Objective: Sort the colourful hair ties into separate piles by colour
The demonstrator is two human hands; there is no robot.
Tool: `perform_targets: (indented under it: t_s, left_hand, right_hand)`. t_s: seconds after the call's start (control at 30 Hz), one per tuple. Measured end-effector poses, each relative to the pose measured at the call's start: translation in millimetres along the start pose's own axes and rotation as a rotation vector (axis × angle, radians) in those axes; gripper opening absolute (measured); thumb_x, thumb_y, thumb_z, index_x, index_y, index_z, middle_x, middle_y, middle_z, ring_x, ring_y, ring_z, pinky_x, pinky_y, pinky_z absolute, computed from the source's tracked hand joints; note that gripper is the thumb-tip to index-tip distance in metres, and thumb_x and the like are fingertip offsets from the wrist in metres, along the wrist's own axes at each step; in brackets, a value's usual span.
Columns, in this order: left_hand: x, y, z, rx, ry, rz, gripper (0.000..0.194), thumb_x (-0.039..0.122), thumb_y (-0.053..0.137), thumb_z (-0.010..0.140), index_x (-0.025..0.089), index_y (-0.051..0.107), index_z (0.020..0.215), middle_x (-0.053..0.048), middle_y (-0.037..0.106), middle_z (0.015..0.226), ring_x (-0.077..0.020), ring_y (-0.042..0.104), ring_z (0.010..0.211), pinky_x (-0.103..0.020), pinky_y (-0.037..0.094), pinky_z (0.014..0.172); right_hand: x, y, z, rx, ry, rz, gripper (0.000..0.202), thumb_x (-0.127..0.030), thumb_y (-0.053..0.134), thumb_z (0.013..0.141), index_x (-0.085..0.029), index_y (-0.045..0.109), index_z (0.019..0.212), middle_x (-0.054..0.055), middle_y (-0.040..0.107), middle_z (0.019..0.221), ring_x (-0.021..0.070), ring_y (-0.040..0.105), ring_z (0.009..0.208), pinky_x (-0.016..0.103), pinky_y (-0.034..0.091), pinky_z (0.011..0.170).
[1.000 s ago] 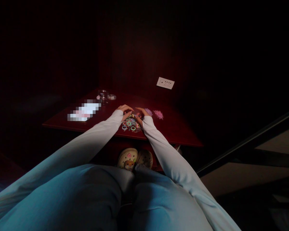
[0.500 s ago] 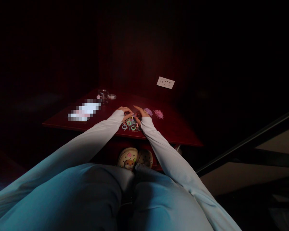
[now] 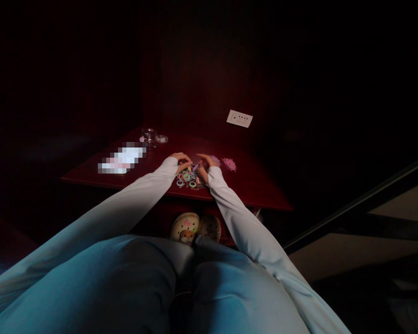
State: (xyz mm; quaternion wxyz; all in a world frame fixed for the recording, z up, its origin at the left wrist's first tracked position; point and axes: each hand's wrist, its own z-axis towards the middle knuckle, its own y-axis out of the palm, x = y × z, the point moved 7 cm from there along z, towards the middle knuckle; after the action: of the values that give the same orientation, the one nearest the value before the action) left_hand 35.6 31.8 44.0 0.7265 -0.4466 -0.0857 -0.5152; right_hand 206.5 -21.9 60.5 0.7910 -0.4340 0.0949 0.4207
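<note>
A pile of small colourful rings and bands (image 3: 188, 178) lies near the front edge of the dark red table (image 3: 254, 185). At the pile's upper left, my left hand (image 3: 182, 160) is bent over it, with thumb and fingers close together. My right hand (image 3: 205, 166) is at the pile's upper right, its index finger stretched out and its thumb low. What either hand holds is too small and dark to tell. A small purple heap (image 3: 215, 160) is just beyond my right hand, and a pink heap (image 3: 229, 164) sits to its right.
On the table's left lies a bright, blurred-out flat object (image 3: 122, 159). Behind it stands a clear jar (image 3: 149, 135) beside a round clear lid (image 3: 161, 139). A white socket plate (image 3: 239, 118) is on the wall. Light clogs (image 3: 185, 227) show below the table edge.
My right hand has shifted slightly to the right, and its fingers are bent a little differently. The gap between my hands is wider, showing more of the pile. My left hand is nearly unmoved.
</note>
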Motion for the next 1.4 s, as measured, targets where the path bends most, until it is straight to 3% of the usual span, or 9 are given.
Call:
perform_targets:
  t_s: [0.13,0.3,0.47,0.8,0.97,1.03,1.13,1.3,1.4]
  left_hand:
    - [7,-4.9,-4,0.043,0.025,-0.051,0.027,0.046,0.068,0.088,0.021,0.080,0.089,-0.004,0.070,0.091,-0.0181,0.059,0.077,-0.032,0.049,0.078]
    - [4,-1.7,-1,0.022,0.050,-0.140,0.030,0.049,0.072,0.086,0.021,0.081,0.091,-0.004,0.070,0.089,-0.0149,0.052,0.068,-0.029,0.045,0.065]
    - [-1,0.0,2,0.019,0.059,-0.173,0.030,0.049,0.075,0.084,0.020,0.081,0.089,-0.004,0.070,0.090,-0.0134,0.051,0.065,-0.028,0.046,0.064]
    - [6,-2.5,0,0.000,0.057,-0.189,0.028,0.048,0.075,0.083,0.020,0.080,0.087,-0.004,0.070,0.088,-0.0143,0.052,0.067,-0.029,0.047,0.065]
    - [8,-2.2,0,0.051,0.039,-0.212,0.033,0.053,0.073,0.081,0.020,0.078,0.081,-0.003,0.068,0.080,-0.0139,0.051,0.063,-0.029,0.046,0.064]
    - [9,2.1,-2,0.011,0.024,-0.207,0.033,0.052,0.073,0.080,0.022,0.079,0.090,-0.003,0.073,0.084,-0.0149,0.053,0.065,-0.029,0.047,0.065]
    - [4,-0.3,-5,0.076,-0.042,-0.145,0.036,0.046,0.070,0.084,0.027,0.077,0.113,-0.001,0.079,0.094,-0.0155,0.055,0.067,-0.031,0.049,0.072]
    - [-4,-5.1,-6,0.214,-0.104,-0.057,0.032,0.042,0.065,0.090,0.030,0.074,0.118,-0.002,0.081,0.102,-0.0200,0.062,0.082,-0.037,0.050,0.088]
    - [-8,-2.0,-6,0.259,-0.125,-0.085,0.032,0.038,0.060,0.093,0.030,0.071,0.122,-0.002,0.083,0.103,-0.0210,0.061,0.083,-0.036,0.051,0.085]
  right_hand:
    - [18,-7,4,0.068,0.096,-0.039,0.029,-0.024,0.053,0.095,-0.021,0.079,0.109,0.007,0.071,0.104,0.0228,0.063,0.101,0.036,0.049,0.098]
    - [24,-1,4,0.009,0.117,-0.033,0.028,-0.039,0.058,0.102,-0.025,0.082,0.106,0.006,0.073,0.107,0.0221,0.062,0.106,0.036,0.045,0.104]
    - [24,4,3,-0.024,0.115,-0.038,0.040,-0.057,0.058,0.102,-0.026,0.083,0.102,0.005,0.075,0.105,0.0231,0.061,0.106,0.037,0.044,0.105]
    - [25,-2,6,0.005,0.132,-0.010,0.034,-0.055,0.068,0.095,-0.026,0.084,0.093,0.005,0.076,0.098,0.0228,0.063,0.100,0.041,0.042,0.104]
    - [21,-2,3,0.012,0.137,-0.018,0.027,-0.049,0.073,0.092,-0.024,0.083,0.089,0.005,0.075,0.097,0.0222,0.063,0.102,0.039,0.041,0.104]
    - [23,-3,4,0.028,0.134,-0.017,0.025,-0.047,0.073,0.092,-0.024,0.082,0.088,0.005,0.076,0.095,0.0221,0.063,0.100,0.039,0.043,0.102]
    - [39,-18,5,0.147,0.205,-0.025,0.024,-0.044,0.070,0.092,-0.023,0.080,0.087,0.005,0.076,0.095,0.0222,0.064,0.096,0.038,0.045,0.099]
    - [86,-56,-6,0.387,0.524,-0.183,0.024,-0.041,0.066,0.088,-0.021,0.076,0.082,0.006,0.074,0.085,0.0266,0.061,0.097,0.044,0.048,0.096]
    - [99,-63,-9,0.426,0.539,-0.221,0.020,-0.040,0.067,0.084,-0.024,0.073,0.073,0.005,0.072,0.081,0.0267,0.057,0.096,0.044,0.047,0.094]
